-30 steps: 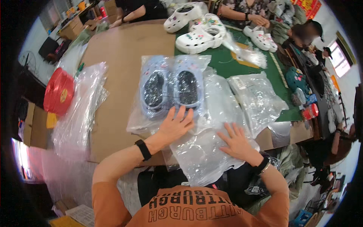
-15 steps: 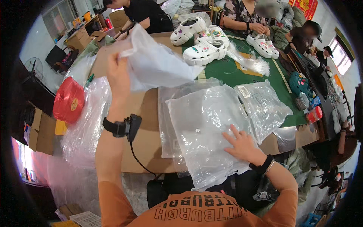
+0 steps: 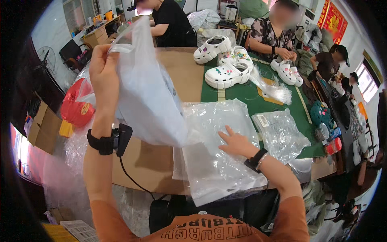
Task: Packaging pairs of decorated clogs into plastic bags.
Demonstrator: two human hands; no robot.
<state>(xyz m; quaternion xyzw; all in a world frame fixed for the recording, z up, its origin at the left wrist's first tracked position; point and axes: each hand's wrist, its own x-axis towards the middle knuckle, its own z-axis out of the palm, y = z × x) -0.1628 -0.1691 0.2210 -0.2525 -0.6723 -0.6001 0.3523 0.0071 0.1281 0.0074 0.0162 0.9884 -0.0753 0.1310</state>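
Note:
My left hand (image 3: pixel 104 72) is raised at the left, fingers closed on the upper edge of a translucent white plastic bag (image 3: pixel 149 97). The bag hangs slantwise over the table, its lower corner near the flat bags. My right hand (image 3: pixel 238 144) lies with fingers spread on a clear plastic bag (image 3: pixel 217 169) spread flat by the table's near edge. Under its left side shows the edge of another clear bag. A crinkled clear bag (image 3: pixel 280 129) with a white label lies just to the right.
White clogs with colourful charms (image 3: pixel 227 74) stand on the green mat (image 3: pixel 242 97), near a bundle of white strands (image 3: pixel 278 93). A red roll (image 3: pixel 78 105) sits at the left. Across the table, a person (image 3: pixel 272 40) handles more white clogs. A red-lidded jar (image 3: pixel 333 146) stands far right.
My left hand has moved left, and the bag in it has swung from lying out sideways to hanging down. My right hand has slid leftward over the flat bag. The view has shifted.

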